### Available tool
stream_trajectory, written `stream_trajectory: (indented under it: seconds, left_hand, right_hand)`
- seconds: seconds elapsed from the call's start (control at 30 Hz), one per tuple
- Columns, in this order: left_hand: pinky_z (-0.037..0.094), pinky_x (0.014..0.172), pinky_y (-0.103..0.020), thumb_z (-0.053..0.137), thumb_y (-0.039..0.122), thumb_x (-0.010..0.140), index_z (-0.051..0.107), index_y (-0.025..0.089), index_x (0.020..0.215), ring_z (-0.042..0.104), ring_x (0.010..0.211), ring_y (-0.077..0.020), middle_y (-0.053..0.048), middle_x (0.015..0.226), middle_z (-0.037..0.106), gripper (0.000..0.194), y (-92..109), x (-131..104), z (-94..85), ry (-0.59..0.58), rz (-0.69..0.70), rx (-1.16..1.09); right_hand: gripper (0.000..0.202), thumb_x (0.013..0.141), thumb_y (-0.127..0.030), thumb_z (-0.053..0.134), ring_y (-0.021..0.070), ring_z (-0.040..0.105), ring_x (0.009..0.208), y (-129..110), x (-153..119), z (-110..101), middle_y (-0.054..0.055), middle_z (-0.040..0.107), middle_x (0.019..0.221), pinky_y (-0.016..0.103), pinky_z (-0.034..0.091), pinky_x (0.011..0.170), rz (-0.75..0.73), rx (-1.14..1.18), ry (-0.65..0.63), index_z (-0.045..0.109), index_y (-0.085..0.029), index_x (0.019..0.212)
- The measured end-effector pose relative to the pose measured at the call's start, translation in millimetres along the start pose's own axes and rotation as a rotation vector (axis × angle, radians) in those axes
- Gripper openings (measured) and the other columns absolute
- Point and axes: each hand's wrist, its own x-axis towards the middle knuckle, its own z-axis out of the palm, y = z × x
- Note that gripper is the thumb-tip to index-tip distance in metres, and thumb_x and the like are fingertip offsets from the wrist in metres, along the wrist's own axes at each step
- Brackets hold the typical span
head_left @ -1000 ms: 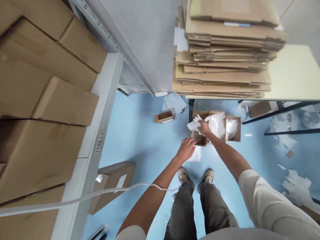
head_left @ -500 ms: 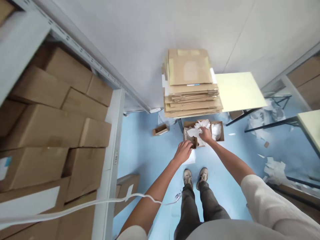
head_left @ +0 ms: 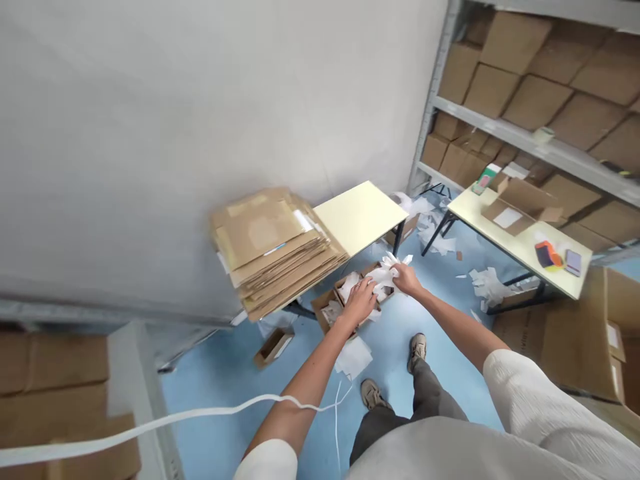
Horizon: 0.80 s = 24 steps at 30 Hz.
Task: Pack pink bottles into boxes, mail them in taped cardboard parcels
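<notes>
My right hand [head_left: 407,280] pinches a bunch of crumpled white paper [head_left: 384,276] above a small cardboard box [head_left: 371,269] on the floor. My left hand [head_left: 361,301] reaches over the same paper from the left, its fingers stretched out and touching it; the fingertips are partly lost among the sheets. Beside it, another small open box [head_left: 320,304] has white paper inside. Flat white sheets [head_left: 354,357] lie on the floor just in front of the boxes.
Flattened cartons [head_left: 270,247] are stacked on a pale table [head_left: 365,217]. A second table [head_left: 520,233] at right bears an open box. Shelves of cartons [head_left: 540,93] stand behind it. A white cable [head_left: 200,415] crosses at lower left; paper scraps [head_left: 489,287] litter the floor.
The view has swung right, bringing the right-hand table and shelves in. My left hand has moved from the box edge onto the paper. My right hand still grips the white paper.
</notes>
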Motion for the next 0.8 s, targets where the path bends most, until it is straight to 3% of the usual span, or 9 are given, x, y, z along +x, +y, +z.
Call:
stream_trajectory:
  seconds: [0.17,0.37,0.5,0.63,0.8]
  left_hand:
    - [0.051,0.120,-0.058,0.058,0.024,0.102,0.063,0.024,0.143,0.055,0.147,-0.0359,-0.016,0.160,0.057,0.042,78.7,113.3,-1.3,-0.069,0.175,0.045]
    - [0.050,0.121,-0.055,0.058,0.023,0.102,0.061,0.022,0.147,0.054,0.149,-0.0355,-0.017,0.162,0.054,0.045,198.4,260.5,13.3,-0.103,0.341,0.045]
    - [0.048,0.122,-0.056,0.057,0.026,0.103,0.058,0.021,0.151,0.051,0.151,-0.0361,-0.018,0.164,0.051,0.048,274.5,341.1,24.4,-0.121,0.447,0.049]
    - [0.048,0.123,-0.055,0.059,0.026,0.102,0.056,0.023,0.155,0.051,0.151,-0.0349,-0.017,0.164,0.051,0.053,333.1,407.5,38.0,-0.130,0.566,0.039]
    - [0.047,0.124,-0.057,0.060,0.024,0.100,0.058,0.024,0.152,0.051,0.151,-0.0349,-0.016,0.162,0.053,0.052,379.1,484.1,62.0,-0.157,0.680,0.026]
  right_hand:
    - [0.040,0.077,-0.008,0.058,0.0282,0.071,0.111,68.3,9.9,-116.4,0.008,0.079,0.115,0.038,0.055,0.103,0.065,0.012,0.137,0.076,-0.022,0.110]
    - [0.042,0.078,-0.011,0.056,0.0293,0.069,0.110,176.6,21.5,-262.9,0.009,0.077,0.115,0.040,0.055,0.102,0.142,0.004,0.327,0.076,-0.022,0.113]
    - [0.042,0.077,-0.011,0.055,0.0300,0.068,0.110,236.3,24.0,-348.2,0.009,0.078,0.115,0.041,0.054,0.105,0.188,-0.016,0.440,0.076,-0.021,0.112]
    - [0.041,0.077,-0.011,0.054,0.0307,0.068,0.111,284.3,24.7,-414.0,0.010,0.078,0.115,0.042,0.054,0.105,0.234,-0.036,0.544,0.076,-0.020,0.111]
    - [0.039,0.078,-0.014,0.056,0.0316,0.070,0.111,340.4,29.0,-469.8,0.010,0.079,0.118,0.044,0.055,0.103,0.300,-0.041,0.647,0.076,-0.021,0.111]
